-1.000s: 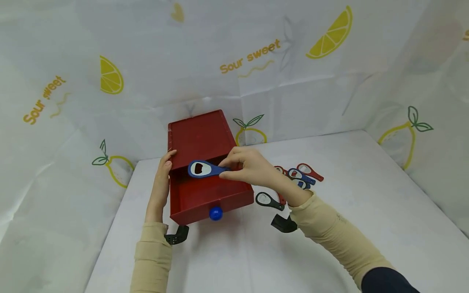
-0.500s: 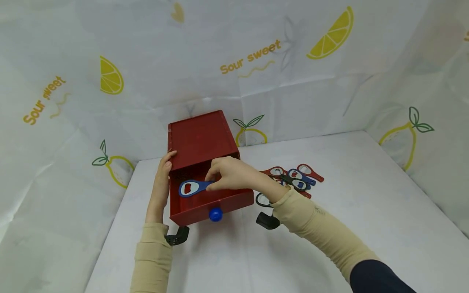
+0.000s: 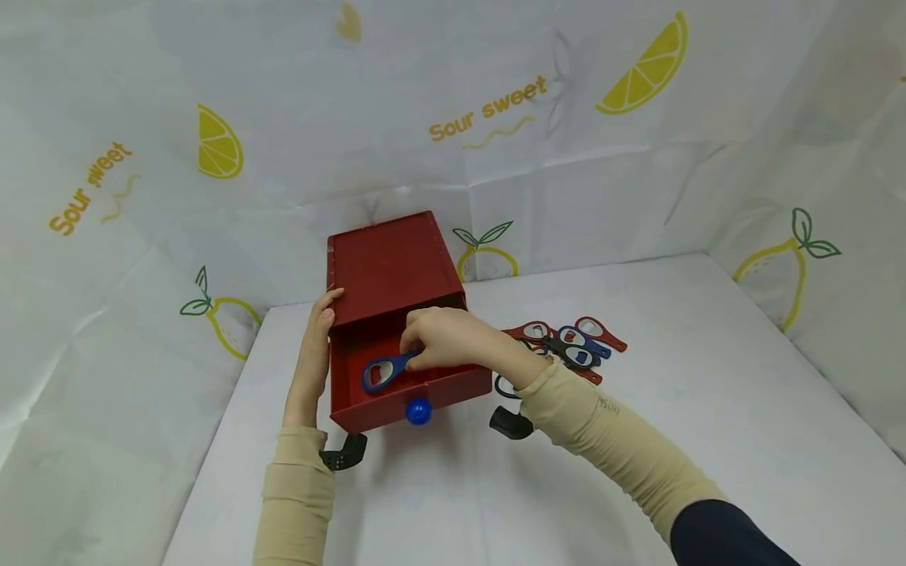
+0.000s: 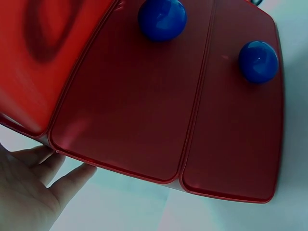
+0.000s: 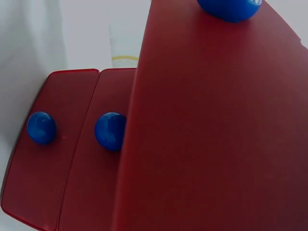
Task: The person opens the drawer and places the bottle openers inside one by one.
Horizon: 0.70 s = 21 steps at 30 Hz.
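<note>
A blue bottle opener [image 3: 399, 364] with a wide ring head is held low inside the pulled-out top drawer [image 3: 456, 389] of a red drawer cabinet [image 3: 392, 267]. My right hand [image 3: 447, 339] pinches its handle, with the head pointing left and toward the front. Along the cabinet's left side rests my left hand [image 3: 310, 358], one fingertip over the top edge. The left wrist view shows the fingers [image 4: 74, 182] fairly straight against the cabinet's side. A blue knob [image 3: 418, 411] sits on the drawer's front. In the right wrist view the drawer front [image 5: 207, 125] hides the right hand.
Right of the cabinet lies a loose pile of bottle openers [image 3: 580, 356] in red, blue and black, partly behind the right forearm. Lower drawers [image 4: 134, 101] with blue knobs [image 4: 258, 61] are closed. A printed white sheet [image 3: 304, 102] hangs behind the white table [image 3: 672, 409].
My right hand has come down and left into the drawer with the bottle opener, whose head has since swung toward the drawer's front. The left hand has stayed on the cabinet's side.
</note>
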### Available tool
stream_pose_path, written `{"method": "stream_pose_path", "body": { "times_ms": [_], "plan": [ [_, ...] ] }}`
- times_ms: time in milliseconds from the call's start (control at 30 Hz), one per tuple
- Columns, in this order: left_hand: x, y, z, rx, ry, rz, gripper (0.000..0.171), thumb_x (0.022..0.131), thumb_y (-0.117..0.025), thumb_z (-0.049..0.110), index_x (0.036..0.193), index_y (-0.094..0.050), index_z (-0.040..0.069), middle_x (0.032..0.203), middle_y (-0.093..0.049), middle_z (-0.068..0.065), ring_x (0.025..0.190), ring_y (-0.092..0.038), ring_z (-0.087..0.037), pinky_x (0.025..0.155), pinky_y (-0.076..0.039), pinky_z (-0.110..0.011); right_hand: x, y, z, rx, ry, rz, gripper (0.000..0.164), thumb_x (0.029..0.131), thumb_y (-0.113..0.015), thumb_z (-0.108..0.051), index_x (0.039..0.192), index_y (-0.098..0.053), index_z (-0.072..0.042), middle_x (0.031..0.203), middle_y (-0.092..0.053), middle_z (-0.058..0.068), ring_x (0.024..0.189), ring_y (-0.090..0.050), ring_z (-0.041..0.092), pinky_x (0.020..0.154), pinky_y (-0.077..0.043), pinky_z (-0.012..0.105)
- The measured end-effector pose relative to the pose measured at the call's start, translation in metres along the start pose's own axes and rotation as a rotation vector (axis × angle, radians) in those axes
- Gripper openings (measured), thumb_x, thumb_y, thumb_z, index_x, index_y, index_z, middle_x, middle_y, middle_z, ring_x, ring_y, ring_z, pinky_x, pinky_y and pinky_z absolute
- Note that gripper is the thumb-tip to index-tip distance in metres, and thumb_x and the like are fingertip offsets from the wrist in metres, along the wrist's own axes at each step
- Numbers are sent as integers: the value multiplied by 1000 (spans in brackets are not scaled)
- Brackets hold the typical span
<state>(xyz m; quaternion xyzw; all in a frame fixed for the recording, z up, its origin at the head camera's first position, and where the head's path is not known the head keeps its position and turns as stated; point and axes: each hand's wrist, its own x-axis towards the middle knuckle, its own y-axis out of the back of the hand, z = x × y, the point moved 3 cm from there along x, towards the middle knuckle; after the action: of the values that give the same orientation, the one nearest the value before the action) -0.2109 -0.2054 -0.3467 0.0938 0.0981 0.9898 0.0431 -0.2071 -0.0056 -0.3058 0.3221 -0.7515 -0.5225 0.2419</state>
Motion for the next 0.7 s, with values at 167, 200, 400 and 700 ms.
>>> {"method": "stream_pose_path", "body": {
  "times_ms": [167, 200, 400, 700],
  "plan": [
    [0, 1, 0, 9, 4, -4, 49, 98, -23, 34, 144, -26, 17, 153, -16, -6, 133, -23, -28, 107, -23, -57, 4, -2, 1, -33, -15, -8, 22, 81, -70, -35, 96, -72, -19, 94, -62, -4, 81, -54, 7, 73, -47, 24],
    [0, 1, 0, 12, 6, -5, 50, 98, -23, 34, 145, -25, 17, 153, -16, -7, 133, -23, -29, 107, -23, -58, 5, -3, 1, -34, -19, -13, 22, 81, -70, -35, 97, -72, -19, 94, -62, -4, 82, -54, 7, 73, -47, 24],
    [0, 0, -1, 22, 18, -6, 50, 97, -23, 35, 145, -25, 18, 152, -18, -8, 132, -25, -30, 106, -24, -58, 5, -3, 1, -22, -16, -30, 26, 81, -70, -36, 100, -71, -20, 95, -64, -3, 84, -56, 8, 74, -48, 25],
    [0, 1, -3, 30, 26, -3, 49, 98, -23, 35, 144, -25, 20, 150, -21, -8, 131, -26, -28, 106, -26, -57, 5, -4, 2, 25, 7, -26, 24, 81, -71, -31, 102, -69, -20, 89, -62, -3, 82, -53, 9, 71, -46, 25]
  ]
}}
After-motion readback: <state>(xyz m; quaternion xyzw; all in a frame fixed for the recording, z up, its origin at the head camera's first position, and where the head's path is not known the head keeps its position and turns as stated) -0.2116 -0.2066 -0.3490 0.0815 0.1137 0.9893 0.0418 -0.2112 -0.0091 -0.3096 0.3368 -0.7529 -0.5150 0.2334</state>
